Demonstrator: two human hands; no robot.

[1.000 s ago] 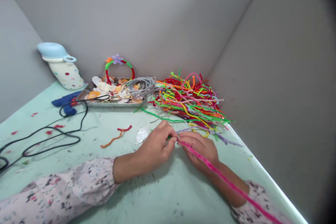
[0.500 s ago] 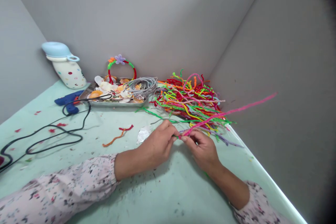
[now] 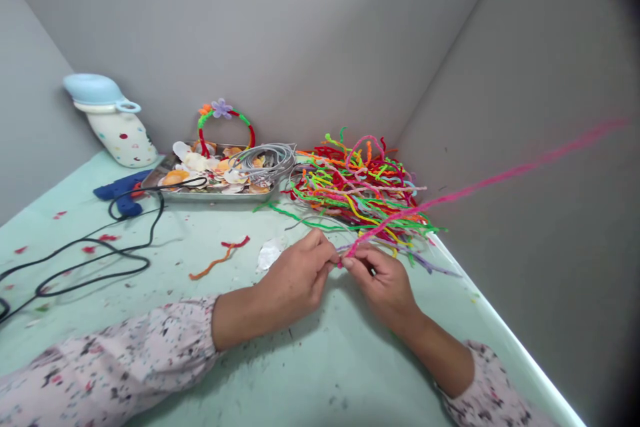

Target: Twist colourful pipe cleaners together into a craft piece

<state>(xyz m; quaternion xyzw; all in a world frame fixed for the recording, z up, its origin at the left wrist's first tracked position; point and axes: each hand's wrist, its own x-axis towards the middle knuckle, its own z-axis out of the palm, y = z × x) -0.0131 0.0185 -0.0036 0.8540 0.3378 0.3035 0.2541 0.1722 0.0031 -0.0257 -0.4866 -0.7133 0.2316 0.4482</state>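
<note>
A long pink pipe cleaner (image 3: 453, 197) runs up and to the right from my fingertips, its far end blurred. My right hand (image 3: 383, 283) pinches it near its lower end. Close against it, my left hand (image 3: 303, 273) is closed in a pinch on the short pink end; whatever else its fingers cover is hidden. Both hands are above the table, fingertips almost touching. Just beyond them lies a tangled heap of colourful pipe cleaners (image 3: 360, 190).
A metal tray (image 3: 220, 197) of shells bears a coil of grey wire (image 3: 270, 161) and a flowered pipe-cleaner hoop (image 3: 253, 137). To the left are a blue glue gun (image 3: 120, 188) with black cord and a white bottle (image 3: 123, 137). Foil (image 3: 270, 255) and pipe-cleaner scraps (image 3: 215, 263) lie nearer.
The pink pipe cleaner's free end has swung farther right and up, and more of its length shows. Both hands stay pinched together in nearly the same place. The view has shifted slightly.
</note>
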